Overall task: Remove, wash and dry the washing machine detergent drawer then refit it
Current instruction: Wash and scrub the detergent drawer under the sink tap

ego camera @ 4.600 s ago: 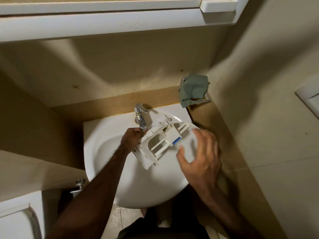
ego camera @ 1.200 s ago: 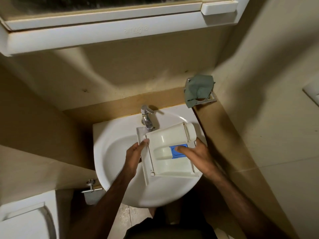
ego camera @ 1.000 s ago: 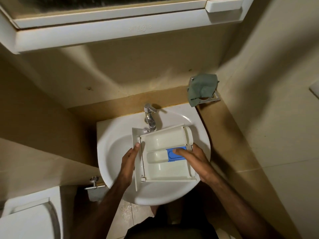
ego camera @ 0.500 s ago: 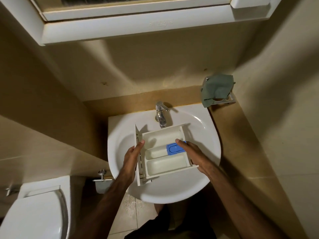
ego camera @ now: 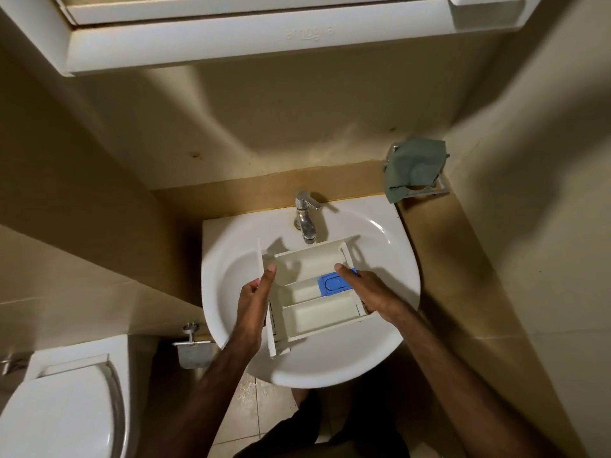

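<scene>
White detergent drawer (ego camera: 314, 292) held over the basin (ego camera: 390, 259), just below the chrome tap (ego camera: 305, 223), open side up, 3 compartments showing. Front panel (ego camera: 264, 292) on the left side, standing on edge. Blue cap (ego camera: 334, 284) in the middle compartment, toward the right wall. No water stream visible from the tap spout.

L hand (ego camera: 253, 305) wrapped on the front panel: thumb over the inner face near the top, other fingers curled behind it, mostly hidden. R hand (ego camera: 370, 292) gripping the drawer's right wall, forefinger laid along the rim beside the blue cap, remaining fingers down the outer side, tips out of sight. Both forearms coming up from the bottom of the view.

Green cloth (ego camera: 415, 166) draped over a metal wall holder (ego camera: 439, 188), up right of the basin, well apart from the drawer. White cabinet (ego camera: 231, 34) overhead on the back wall. Toilet lid (ego camera: 59, 414) at lower left. Metal fitting (ego camera: 191, 338) on the wall between toilet and basin. Tiled floor (ego camera: 254, 411) under the basin. Beige walls w/ a brown band behind the tap.
</scene>
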The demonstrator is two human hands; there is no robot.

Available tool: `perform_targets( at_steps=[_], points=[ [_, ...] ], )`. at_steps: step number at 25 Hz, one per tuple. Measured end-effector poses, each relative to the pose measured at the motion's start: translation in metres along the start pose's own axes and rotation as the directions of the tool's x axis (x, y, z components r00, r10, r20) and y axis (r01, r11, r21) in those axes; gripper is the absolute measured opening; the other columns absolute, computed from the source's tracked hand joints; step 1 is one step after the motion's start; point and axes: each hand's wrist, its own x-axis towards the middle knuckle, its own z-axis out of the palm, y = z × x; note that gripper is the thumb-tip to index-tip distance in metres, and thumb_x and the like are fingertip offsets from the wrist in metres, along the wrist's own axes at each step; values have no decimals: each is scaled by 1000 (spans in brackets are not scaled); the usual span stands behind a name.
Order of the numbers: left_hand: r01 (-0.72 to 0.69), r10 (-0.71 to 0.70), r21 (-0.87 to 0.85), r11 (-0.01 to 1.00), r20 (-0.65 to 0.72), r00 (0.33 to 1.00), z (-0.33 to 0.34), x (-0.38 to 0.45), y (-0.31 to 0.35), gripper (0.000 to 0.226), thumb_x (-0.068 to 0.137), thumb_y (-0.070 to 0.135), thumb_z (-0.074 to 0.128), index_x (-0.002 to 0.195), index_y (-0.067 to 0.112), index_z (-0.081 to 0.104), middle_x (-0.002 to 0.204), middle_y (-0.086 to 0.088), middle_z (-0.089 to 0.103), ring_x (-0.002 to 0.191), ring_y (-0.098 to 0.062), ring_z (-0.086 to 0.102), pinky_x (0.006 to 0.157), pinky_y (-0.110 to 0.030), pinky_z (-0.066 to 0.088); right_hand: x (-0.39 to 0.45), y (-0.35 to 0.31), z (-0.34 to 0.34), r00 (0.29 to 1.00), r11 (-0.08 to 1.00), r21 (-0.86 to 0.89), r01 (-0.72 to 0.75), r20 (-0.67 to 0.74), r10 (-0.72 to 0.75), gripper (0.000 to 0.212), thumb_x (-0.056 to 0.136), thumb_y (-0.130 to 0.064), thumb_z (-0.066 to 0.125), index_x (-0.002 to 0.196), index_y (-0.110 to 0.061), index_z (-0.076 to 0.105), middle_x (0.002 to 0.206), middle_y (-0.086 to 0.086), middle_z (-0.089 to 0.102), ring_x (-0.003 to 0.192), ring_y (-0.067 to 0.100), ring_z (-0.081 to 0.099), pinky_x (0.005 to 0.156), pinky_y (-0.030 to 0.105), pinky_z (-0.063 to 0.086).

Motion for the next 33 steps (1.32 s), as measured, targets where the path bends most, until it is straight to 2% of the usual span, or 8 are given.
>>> perform_targets(
  at_steps=[6,15,16,17,20,25,30,33],
  points=[
    [100,-98,-78,992,26,995,-5,1,11,50,89,69,56,113,30,77,110,-4,78,104,-28,74,100,-50,53,-4,-9,-18,993,981,187,-47,119,25,44,96,-58,63,123,-24,71,113,11,78,99,28,75,72,43,66],
    [114,-107,-57,992,121,987,-9,-11,-3,50,88,58,65,123,23,71,116,-14,74,110,-34,69,97,-55,56,-6,7,-18,1000,991,131,5,-11,-3,45,98,-53,60,130,-22,70,113,20,72,118,44,65,76,37,54],
    [99,-91,-59,993,126,988,-8,-12,-5,59,83,58,71,126,18,68,116,-17,72,109,-33,69,92,-52,58,-8,12,-18,999,991,125,41,-30,-38,40,101,-50,58,126,-21,71,96,14,70,86,33,63,73,35,46],
    [87,-78,-67,994,134,988,-9,-12,-6,67,78,57,75,128,13,64,112,-19,69,105,-31,68,86,-49,59,-10,14,-19,997,988,134,74,-42,-69,34,103,-46,57,121,-21,72,79,5,60,78,16,38,66,33,39],
    [34,-23,-72,997,145,989,-11,-10,-9,69,71,50,77,127,12,60,107,-5,71,106,-25,67,81,-39,54,-14,23,-22,988,968,201,151,-68,-140,21,105,-37,57,111,-26,74,59,-13,42,60,12,28,51,25,25],
    [12,-4,-49,999,157,988,-16,-8,-11,50,79,38,70,125,20,62,120,-7,71,116,-27,65,93,-43,52,-22,27,-16,961,930,245,274,-106,-255,22,101,-46,61,117,-37,73,104,1,76,88,32,64,74,42,55],
    [18,-10,-46,999,156,988,-19,-9,-10,49,80,36,67,124,17,63,119,-8,71,117,-28,64,90,-40,50,-25,27,-14,965,927,278,251,-152,-216,27,103,-38,62,119,-17,69,117,25,66,89,17,51,77,31,41],
    [29,-21,-46,999,157,987,-19,-10,-8,53,76,41,68,123,17,64,121,-11,70,117,-29,63,93,-43,49,-26,29,-13,962,925,274,263,-150,-229,28,104,-35,62,119,-13,70,103,17,69,89,9,54,76,27,42]
  ],
)
